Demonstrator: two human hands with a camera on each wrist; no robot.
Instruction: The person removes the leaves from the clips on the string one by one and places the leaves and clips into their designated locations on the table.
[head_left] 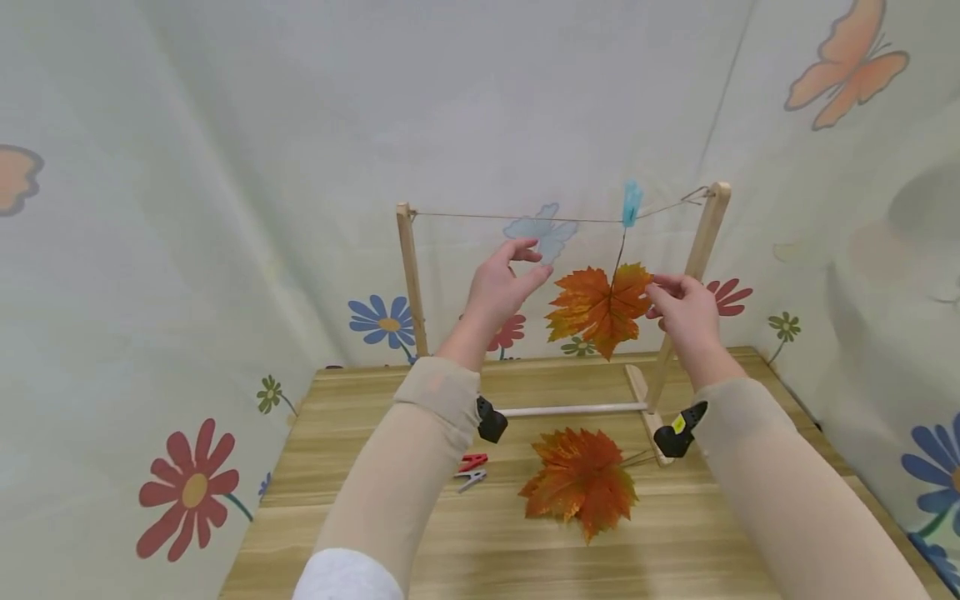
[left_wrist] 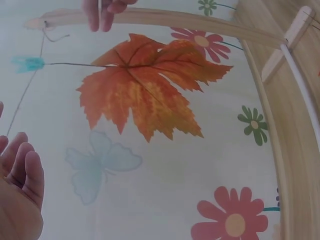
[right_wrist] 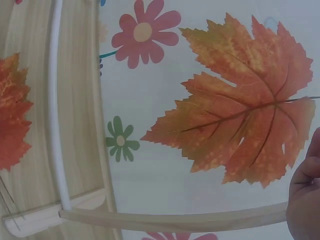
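An orange maple leaf [head_left: 600,304] hangs by its thin stem from a light-blue clothespin [head_left: 632,205], which is clipped on a string [head_left: 517,217]. Close to the leaf's right edge is my right hand [head_left: 686,315], fingers loosely bent; the left wrist view shows a gap between its fingertips and the leaf [left_wrist: 145,85]. To the left of the leaf, my left hand [head_left: 504,282] is raised just below the string, with nothing between its thumb and fingers. A second orange leaf [head_left: 581,483] lies on the table.
The string runs between a left wooden post [head_left: 412,279] and a right wooden post [head_left: 708,229]. A white rod [head_left: 573,410] crosses low between them. On the wooden table [head_left: 360,417] lie a red clothespin [head_left: 473,462] and a grey clothespin [head_left: 471,478]. Behind hangs a flower-printed curtain [head_left: 300,125].
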